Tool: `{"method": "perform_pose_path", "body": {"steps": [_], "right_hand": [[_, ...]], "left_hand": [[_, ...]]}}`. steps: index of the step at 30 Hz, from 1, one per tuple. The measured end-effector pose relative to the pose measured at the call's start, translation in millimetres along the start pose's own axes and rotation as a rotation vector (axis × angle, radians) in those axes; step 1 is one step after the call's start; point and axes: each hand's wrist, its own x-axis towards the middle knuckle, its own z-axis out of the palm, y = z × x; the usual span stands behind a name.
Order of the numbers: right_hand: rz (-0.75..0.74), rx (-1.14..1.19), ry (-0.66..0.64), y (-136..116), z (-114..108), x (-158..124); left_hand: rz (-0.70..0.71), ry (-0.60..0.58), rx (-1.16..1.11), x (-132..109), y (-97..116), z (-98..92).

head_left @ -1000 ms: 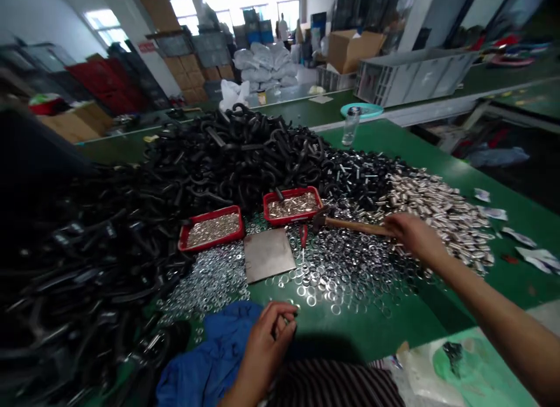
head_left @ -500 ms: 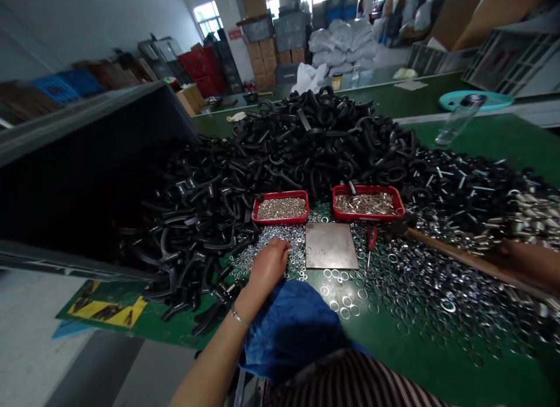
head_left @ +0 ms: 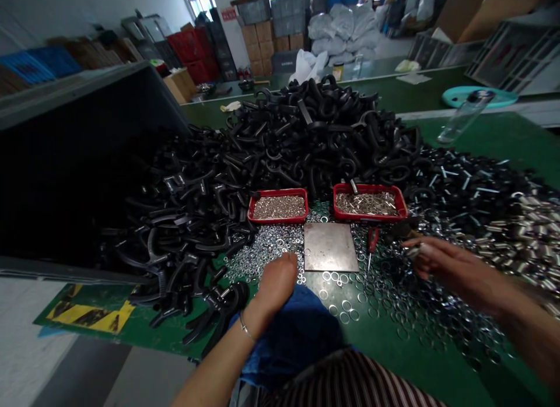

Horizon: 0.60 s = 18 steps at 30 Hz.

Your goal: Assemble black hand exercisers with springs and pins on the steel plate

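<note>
My left hand (head_left: pixel 279 281) is closed, its fingers curled beside the left edge of a flat square metal plate (head_left: pixel 331 247). Anything inside that fist is hidden. Small shiny rings (head_left: pixel 251 258) lie spread just beyond it. My right hand (head_left: pixel 437 261), slightly blurred, pinches a small metal sleeve (head_left: pixel 413 251) between thumb and fingers, to the right of the plate. A hammer (head_left: pixel 401 229) lies largely concealed behind that hand. Between plate and hand is a red-handled screwdriver (head_left: pixel 372 241). Larger thin rings (head_left: pixel 345 311) are scattered in front of the plate.
Two red trays, one with tiny metal parts (head_left: pixel 278 191) and one with pins (head_left: pixel 370 188), stand behind the plate. Black curved handles (head_left: pixel 306 133) are heaped beyond. A big grey bin (head_left: pixel 87 86) lies tipped at left. Metal sleeves (head_left: pixel 516 232) are piled right.
My right hand has moved left from the sleeve pile toward the plate, a metal sleeve now visible in its fingers. My left hand has shifted slightly right and nearer me, still closed.
</note>
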Motion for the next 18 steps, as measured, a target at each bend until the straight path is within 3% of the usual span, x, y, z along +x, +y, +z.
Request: {"method": "perform_pose_path", "body": {"steps": [3, 6, 10, 14, 18], "right_hand": [[0.09, 0.344, -0.235, 4, 77, 8], [0.141, 0.576, -0.349, 10, 121, 21], [0.157, 0.731, -0.387, 14, 135, 30], [0.174, 0.791, -0.348, 17, 137, 31], [0.173, 0.811, -0.309, 14, 140, 29]], "left_hand": [[-0.026, 0.007, 0.015, -2, 6, 9.4], [-0.024, 0.044, -0.016, -4, 4, 14.4], [-0.039, 0.136, -0.272, -9, -9, 15.3], [-0.049, 0.296, -0.727, -8, -11, 10.7], [-0.101, 0.173, -1.394, 5, 12, 6.2]]}}
